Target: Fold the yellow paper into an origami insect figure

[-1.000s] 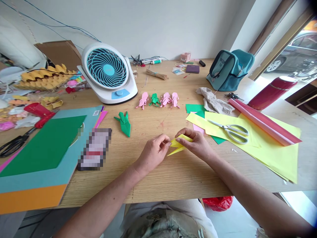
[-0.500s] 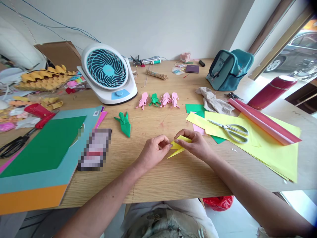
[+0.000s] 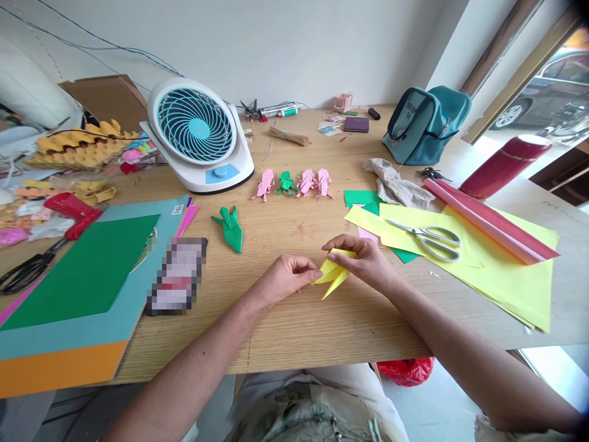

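Between both hands is a piece of folded yellow paper [image 3: 335, 277], with pointed flaps hanging toward me. My left hand [image 3: 291, 277] pinches its left tip between thumb and finger. My right hand [image 3: 361, 264] grips the right part, thumb on top and fingers behind, hiding some of the folds. Left of the hands lies a partly folded green paper figure [image 3: 230, 228] with pointed ends. Behind the hands stand several finished paper figures in a row: a pink figure [image 3: 264, 185] at the left, a green figure [image 3: 286, 183] beside it, and more pink figures [image 3: 315, 183].
Scissors [image 3: 432, 238] lie on yellow sheets [image 3: 515, 279] at the right, near a rolled red-pink paper [image 3: 492, 221] and a red flask [image 3: 506, 167]. A fan [image 3: 197, 135], a blurred-out phone [image 3: 177, 276] and green paper [image 3: 83, 270] are at the left. A teal bag [image 3: 426, 127] stands behind.
The yellow paper has turned slightly between my hands, and its lower flap now points more toward me. My left hand has shifted a little; both hands keep their hold.
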A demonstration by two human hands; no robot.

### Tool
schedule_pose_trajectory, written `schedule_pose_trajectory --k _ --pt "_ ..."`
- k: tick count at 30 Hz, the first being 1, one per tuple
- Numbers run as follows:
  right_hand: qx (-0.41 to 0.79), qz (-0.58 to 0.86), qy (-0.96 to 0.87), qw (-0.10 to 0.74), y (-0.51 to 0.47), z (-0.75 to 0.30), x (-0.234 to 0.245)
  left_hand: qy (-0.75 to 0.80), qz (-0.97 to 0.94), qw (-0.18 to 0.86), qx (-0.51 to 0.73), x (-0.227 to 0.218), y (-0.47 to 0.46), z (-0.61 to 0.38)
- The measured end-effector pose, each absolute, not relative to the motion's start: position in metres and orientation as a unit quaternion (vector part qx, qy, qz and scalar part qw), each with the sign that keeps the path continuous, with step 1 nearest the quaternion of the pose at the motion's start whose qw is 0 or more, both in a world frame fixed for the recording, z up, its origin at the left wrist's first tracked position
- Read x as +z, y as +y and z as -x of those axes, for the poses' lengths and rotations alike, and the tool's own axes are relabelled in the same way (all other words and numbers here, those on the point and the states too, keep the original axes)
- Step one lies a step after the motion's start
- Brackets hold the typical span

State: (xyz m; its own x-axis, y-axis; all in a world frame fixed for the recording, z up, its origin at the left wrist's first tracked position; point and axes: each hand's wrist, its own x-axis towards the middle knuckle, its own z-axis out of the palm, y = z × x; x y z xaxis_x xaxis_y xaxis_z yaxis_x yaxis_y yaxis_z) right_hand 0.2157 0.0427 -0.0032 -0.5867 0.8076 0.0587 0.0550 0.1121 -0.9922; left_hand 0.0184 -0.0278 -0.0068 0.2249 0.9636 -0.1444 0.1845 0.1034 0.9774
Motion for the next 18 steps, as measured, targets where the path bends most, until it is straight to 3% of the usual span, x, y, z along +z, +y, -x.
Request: schedule_pose_trajectory --k 7,18 --pt "0.548 0.34 -0.636 0.423 0.048 -0.217 -0.004 0.52 -0.468 0.543 0.465 -0.003 -0.026 -0.022" --pt "0.708 0.339 -0.488 0.381 0.042 -0.209 -0.006 0.509 -0.414 0.55 0.517 -0.003 -0.028 -0.03"
